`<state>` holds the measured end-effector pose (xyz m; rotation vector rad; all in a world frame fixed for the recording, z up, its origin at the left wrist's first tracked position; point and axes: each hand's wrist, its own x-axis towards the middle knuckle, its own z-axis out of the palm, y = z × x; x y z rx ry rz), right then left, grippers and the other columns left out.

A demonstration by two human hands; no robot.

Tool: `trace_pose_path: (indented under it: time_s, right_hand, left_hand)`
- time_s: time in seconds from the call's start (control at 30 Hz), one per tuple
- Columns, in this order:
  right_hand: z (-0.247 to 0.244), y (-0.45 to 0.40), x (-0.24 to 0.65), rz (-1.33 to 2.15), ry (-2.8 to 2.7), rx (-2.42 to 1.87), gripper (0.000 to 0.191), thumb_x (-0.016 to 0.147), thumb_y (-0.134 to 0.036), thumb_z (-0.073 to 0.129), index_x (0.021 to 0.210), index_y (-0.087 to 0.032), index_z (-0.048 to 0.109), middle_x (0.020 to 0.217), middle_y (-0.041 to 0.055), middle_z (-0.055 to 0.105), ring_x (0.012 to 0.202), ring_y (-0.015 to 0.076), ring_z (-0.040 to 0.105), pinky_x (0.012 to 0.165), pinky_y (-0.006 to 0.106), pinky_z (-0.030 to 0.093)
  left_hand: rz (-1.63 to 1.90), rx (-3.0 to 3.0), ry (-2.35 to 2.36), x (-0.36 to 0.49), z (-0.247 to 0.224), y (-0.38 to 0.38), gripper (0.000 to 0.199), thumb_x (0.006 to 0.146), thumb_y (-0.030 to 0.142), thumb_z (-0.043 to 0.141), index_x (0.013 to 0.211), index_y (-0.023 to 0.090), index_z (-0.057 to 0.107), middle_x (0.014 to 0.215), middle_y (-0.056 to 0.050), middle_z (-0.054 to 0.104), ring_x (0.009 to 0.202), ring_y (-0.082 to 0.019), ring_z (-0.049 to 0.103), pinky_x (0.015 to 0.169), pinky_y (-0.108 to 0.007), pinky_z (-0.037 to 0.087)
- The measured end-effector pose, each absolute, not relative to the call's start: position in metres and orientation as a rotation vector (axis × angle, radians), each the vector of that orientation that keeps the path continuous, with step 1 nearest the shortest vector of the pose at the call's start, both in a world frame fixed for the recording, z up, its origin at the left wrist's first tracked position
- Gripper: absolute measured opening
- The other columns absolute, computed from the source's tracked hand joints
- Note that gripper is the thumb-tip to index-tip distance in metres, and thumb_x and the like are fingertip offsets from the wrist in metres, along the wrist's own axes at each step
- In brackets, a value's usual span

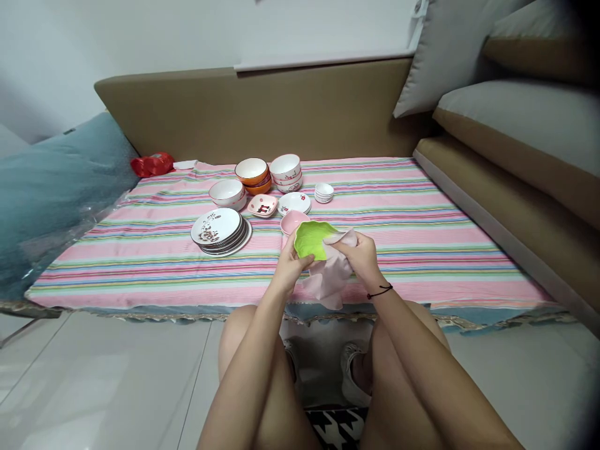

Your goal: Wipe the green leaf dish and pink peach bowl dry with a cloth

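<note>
A green leaf-shaped dish (pixel 311 239) is held up over the front of the striped cloth. My left hand (pixel 290 261) grips its left side, thumb on the inner face. On its right, my right hand (pixel 360 253) pinches a pale pink cloth (pixel 328 278) against the rim, and the cloth hangs down below the dish. A pink bowl (pixel 294 221) sits just behind the dish and is partly hidden by it. White plates with red flowers (pixel 294 203) and a pink square dish with a dark picture (pixel 262 205) lie farther back.
A stack of plates (pixel 218 228) stands at left. Behind it are white bowls (pixel 227 192), orange bowls (pixel 252 173), flowered bowls (pixel 285 169) and small white dishes (pixel 324 192). A red package (pixel 152 164) lies at the back left. Cushions (pixel 520 119) are piled on the right.
</note>
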<state>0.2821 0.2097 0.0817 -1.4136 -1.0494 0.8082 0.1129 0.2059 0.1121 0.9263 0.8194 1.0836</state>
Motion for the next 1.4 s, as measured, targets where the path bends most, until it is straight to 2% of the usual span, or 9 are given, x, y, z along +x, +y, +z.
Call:
trace_pose_path:
  time_s: [0.2, 0.37, 0.57, 0.63, 0.73, 0.97, 1.1, 1.27, 1.4]
  right_hand:
    - [0.087, 0.210, 0.284, 0.762, -1.108, -1.413, 0.033, 0.069, -0.047, 0.066, 0.063, -0.015, 0.060, 0.060, -0.0015, 0.054, 0.057, 0.0116, 0.044, 0.053, 0.024, 0.034]
    - [0.088, 0.210, 0.287, 0.813, -1.181, -1.348, 0.022, 0.067, -0.036, 0.065, 0.076, -0.016, 0.062, 0.073, 0.0020, 0.062, 0.065, 0.0144, 0.051, 0.059, 0.025, 0.039]
    - [0.092, 0.206, 0.294, 0.691, -1.330, -1.406, 0.021, 0.073, -0.037, 0.061, 0.075, -0.016, 0.062, 0.063, -0.0019, 0.054, 0.060, 0.0115, 0.042, 0.055, 0.023, 0.032]
    - [0.096, 0.203, 0.295, 0.611, -1.407, -1.458, 0.025, 0.075, -0.039, 0.061, 0.064, -0.017, 0.056, 0.056, -0.0044, 0.043, 0.056, 0.0097, 0.035, 0.052, 0.023, 0.026]
    - [0.102, 0.198, 0.293, 0.519, -1.511, -1.496, 0.041, 0.077, -0.044, 0.060, 0.052, -0.018, 0.040, 0.051, -0.0057, 0.029, 0.053, 0.0086, 0.025, 0.050, 0.025, 0.020]
    - [0.102, 0.198, 0.285, 0.573, -1.511, -1.459, 0.047, 0.084, -0.048, 0.052, 0.054, -0.020, 0.028, 0.051, -0.0054, 0.026, 0.052, 0.0090, 0.025, 0.050, 0.026, 0.020]
    - [0.094, 0.202, 0.282, 0.657, -1.419, -1.438, 0.041, 0.083, -0.044, 0.049, 0.056, -0.021, 0.030, 0.052, -0.0051, 0.032, 0.053, 0.0098, 0.030, 0.052, 0.025, 0.024]
    - [0.085, 0.207, 0.284, 0.726, -1.383, -1.423, 0.028, 0.076, -0.041, 0.054, 0.061, -0.020, 0.042, 0.058, -0.0033, 0.045, 0.057, 0.0115, 0.039, 0.054, 0.025, 0.030]
    - [0.083, 0.208, 0.286, 0.755, -1.335, -1.403, 0.024, 0.071, -0.040, 0.060, 0.068, -0.018, 0.052, 0.065, 0.0001, 0.056, 0.061, 0.0134, 0.046, 0.055, 0.025, 0.034]
  left_hand:
    - [1.187, 0.851, 0.827, 0.114, 0.115, 0.206, 0.080, 0.062, 0.014, 0.071, 0.134, 0.030, 0.039, 0.126, -0.007, 0.055, 0.096, -0.022, 0.063, 0.080, -0.040, 0.057]
    - [1.233, 0.888, 0.871, 0.112, 0.117, 0.210, 0.058, 0.065, 0.018, 0.069, 0.121, 0.022, 0.054, 0.123, -0.007, 0.057, 0.094, -0.021, 0.064, 0.081, -0.040, 0.057]
    - [1.043, 0.975, 0.874, 0.105, 0.119, 0.213, 0.051, 0.066, 0.020, 0.069, 0.116, 0.022, 0.061, 0.119, -0.006, 0.060, 0.094, -0.023, 0.064, 0.082, -0.043, 0.057]
    - [1.025, 0.985, 0.863, 0.103, 0.119, 0.214, 0.049, 0.067, 0.022, 0.070, 0.115, 0.021, 0.061, 0.115, -0.006, 0.062, 0.093, -0.023, 0.065, 0.081, -0.043, 0.057]
    - [1.030, 0.995, 0.873, 0.101, 0.118, 0.214, 0.050, 0.069, 0.026, 0.070, 0.117, 0.020, 0.060, 0.106, -0.007, 0.066, 0.087, -0.023, 0.066, 0.075, -0.041, 0.058]
    - [1.096, 0.950, 0.869, 0.103, 0.122, 0.215, 0.054, 0.070, 0.038, 0.072, 0.118, 0.019, 0.057, 0.096, -0.006, 0.068, 0.078, -0.019, 0.067, 0.069, -0.033, 0.057]
    - [1.068, 0.883, 0.804, 0.110, 0.117, 0.215, 0.051, 0.063, 0.030, 0.078, 0.109, 0.014, 0.059, 0.095, -0.007, 0.068, 0.079, -0.016, 0.065, 0.076, -0.032, 0.055]
    - [1.095, 0.911, 0.769, 0.116, 0.112, 0.215, 0.059, 0.063, 0.027, 0.078, 0.116, 0.017, 0.055, 0.117, -0.011, 0.061, 0.094, -0.018, 0.063, 0.086, -0.036, 0.051]
    - [1.091, 0.934, 0.738, 0.118, 0.112, 0.211, 0.063, 0.061, 0.026, 0.079, 0.118, 0.018, 0.053, 0.124, -0.012, 0.057, 0.097, -0.019, 0.062, 0.090, -0.038, 0.050]
